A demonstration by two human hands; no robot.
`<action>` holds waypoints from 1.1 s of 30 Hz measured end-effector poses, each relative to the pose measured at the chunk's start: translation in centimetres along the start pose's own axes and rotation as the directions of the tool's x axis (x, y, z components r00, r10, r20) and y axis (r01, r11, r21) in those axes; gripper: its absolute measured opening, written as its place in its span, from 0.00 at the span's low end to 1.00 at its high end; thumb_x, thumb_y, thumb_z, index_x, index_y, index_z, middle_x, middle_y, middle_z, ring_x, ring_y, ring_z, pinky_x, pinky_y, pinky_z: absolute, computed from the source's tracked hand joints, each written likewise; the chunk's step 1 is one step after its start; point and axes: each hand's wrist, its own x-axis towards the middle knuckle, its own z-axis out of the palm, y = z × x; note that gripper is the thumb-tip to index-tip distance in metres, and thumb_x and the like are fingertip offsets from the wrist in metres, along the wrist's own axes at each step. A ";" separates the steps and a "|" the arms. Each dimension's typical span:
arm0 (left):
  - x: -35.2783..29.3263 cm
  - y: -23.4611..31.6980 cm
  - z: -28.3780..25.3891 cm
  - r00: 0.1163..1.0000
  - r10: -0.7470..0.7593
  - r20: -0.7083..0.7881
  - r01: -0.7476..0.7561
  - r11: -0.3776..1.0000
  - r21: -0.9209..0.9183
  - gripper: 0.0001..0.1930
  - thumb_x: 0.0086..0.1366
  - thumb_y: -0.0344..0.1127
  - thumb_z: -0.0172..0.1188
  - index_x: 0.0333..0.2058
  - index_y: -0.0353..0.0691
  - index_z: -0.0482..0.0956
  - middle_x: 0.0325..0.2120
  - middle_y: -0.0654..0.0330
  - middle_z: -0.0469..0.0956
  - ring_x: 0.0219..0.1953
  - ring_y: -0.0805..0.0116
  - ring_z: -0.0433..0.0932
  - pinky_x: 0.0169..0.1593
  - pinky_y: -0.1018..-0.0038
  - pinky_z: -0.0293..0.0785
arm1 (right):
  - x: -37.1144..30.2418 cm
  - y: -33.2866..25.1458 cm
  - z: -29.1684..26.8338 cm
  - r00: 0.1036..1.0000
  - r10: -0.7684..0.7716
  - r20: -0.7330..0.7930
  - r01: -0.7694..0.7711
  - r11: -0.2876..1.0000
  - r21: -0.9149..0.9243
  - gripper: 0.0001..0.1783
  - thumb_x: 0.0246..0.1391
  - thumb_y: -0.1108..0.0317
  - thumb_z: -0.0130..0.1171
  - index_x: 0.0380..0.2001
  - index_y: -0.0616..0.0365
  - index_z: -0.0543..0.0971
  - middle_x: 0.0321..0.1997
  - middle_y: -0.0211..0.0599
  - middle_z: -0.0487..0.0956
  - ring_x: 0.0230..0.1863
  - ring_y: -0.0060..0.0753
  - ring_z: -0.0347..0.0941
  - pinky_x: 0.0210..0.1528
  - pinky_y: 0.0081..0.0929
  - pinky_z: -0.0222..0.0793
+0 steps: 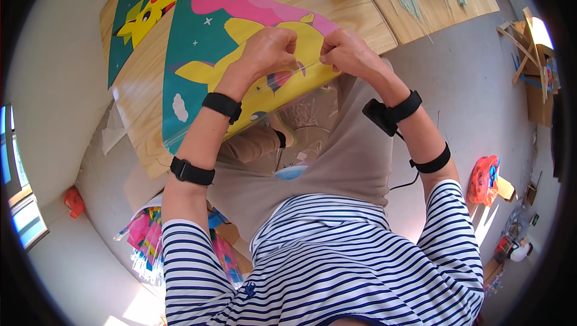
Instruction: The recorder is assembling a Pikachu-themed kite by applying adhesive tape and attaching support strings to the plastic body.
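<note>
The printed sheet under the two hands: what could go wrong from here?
The printed sheet hangs past the edge of the wooden table, so it might slip or crease if the left hand and the right hand pull unevenly.
The black cable beside the right forearm could snag if that arm swings wide.

To the left I have a pale wall and a window. I see grey floor beyond the wood-grain worktop, and bright sunlight falling in patches low on both sides.
</note>
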 end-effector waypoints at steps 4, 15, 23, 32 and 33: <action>-0.1 0.0 0.2 1.000 -0.009 -0.017 0.009 1.000 0.008 0.12 0.44 0.31 0.70 0.24 0.34 0.76 0.20 0.53 0.77 0.25 0.59 0.78 0.31 0.65 0.71 | 0.1 -0.2 -0.1 1.000 0.018 0.018 -0.017 0.999 -0.045 0.08 0.49 0.72 0.62 0.30 0.67 0.81 0.25 0.38 0.80 0.24 0.31 0.79 0.26 0.29 0.73; 0.0 -0.1 0.2 0.996 -0.087 0.029 0.087 0.996 0.029 0.15 0.42 0.40 0.74 0.25 0.41 0.79 0.25 0.54 0.81 0.32 0.52 0.81 0.35 0.60 0.74 | 1.1 0.9 1.0 0.997 -0.042 -0.070 0.025 0.972 -0.234 0.13 0.46 0.69 0.55 0.31 0.65 0.85 0.37 0.57 0.83 0.44 0.58 0.80 0.46 0.47 0.75; -0.2 0.2 0.2 0.999 -0.021 -0.035 0.022 0.999 0.035 0.14 0.43 0.35 0.72 0.23 0.37 0.76 0.19 0.56 0.77 0.23 0.62 0.76 0.29 0.67 0.70 | 1.5 1.5 1.4 0.991 -0.088 -0.101 0.055 0.955 -0.292 0.12 0.45 0.70 0.56 0.30 0.65 0.84 0.35 0.56 0.83 0.42 0.57 0.80 0.45 0.46 0.75; -0.2 0.1 0.3 0.999 -0.018 -0.038 0.020 0.999 0.041 0.15 0.43 0.37 0.73 0.22 0.37 0.76 0.18 0.56 0.76 0.22 0.61 0.76 0.28 0.67 0.69 | 1.7 1.8 2.1 0.981 -0.122 -0.154 0.052 0.918 -0.394 0.10 0.43 0.69 0.61 0.27 0.64 0.84 0.32 0.53 0.83 0.39 0.54 0.81 0.42 0.45 0.75; -0.2 0.1 0.3 0.999 -0.018 -0.038 0.020 0.999 0.044 0.15 0.43 0.37 0.73 0.22 0.37 0.76 0.18 0.56 0.76 0.22 0.61 0.76 0.28 0.67 0.69 | 1.6 1.6 2.1 0.982 -0.114 -0.154 0.042 0.913 -0.405 0.10 0.43 0.69 0.61 0.27 0.64 0.84 0.32 0.53 0.83 0.39 0.54 0.81 0.42 0.45 0.75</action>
